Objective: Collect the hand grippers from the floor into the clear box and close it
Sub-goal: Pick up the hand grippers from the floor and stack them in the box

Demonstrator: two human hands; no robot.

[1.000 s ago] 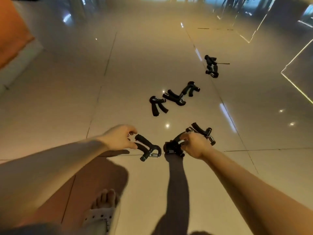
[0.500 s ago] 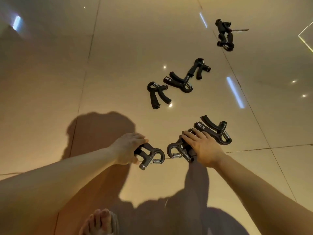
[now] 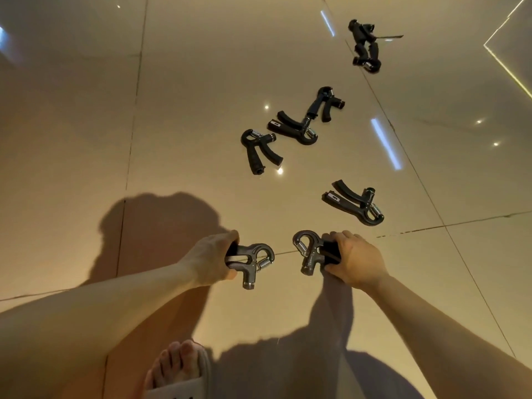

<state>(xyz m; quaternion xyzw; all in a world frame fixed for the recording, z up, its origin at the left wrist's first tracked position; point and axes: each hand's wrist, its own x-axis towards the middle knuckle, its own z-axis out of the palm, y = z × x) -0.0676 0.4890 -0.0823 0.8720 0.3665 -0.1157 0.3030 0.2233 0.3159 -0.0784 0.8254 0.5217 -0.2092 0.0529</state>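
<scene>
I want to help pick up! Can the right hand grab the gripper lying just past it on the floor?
Probably not yet. The right hand is already shut on a gripper, so it is full. The floor gripper lies close beyond it with nothing in between, so a free hand could likely get it.

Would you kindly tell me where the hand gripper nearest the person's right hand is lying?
In the head view, that hand gripper lies on the floor right of centre, just beyond the right hand, with a tile seam close behind it.
</scene>
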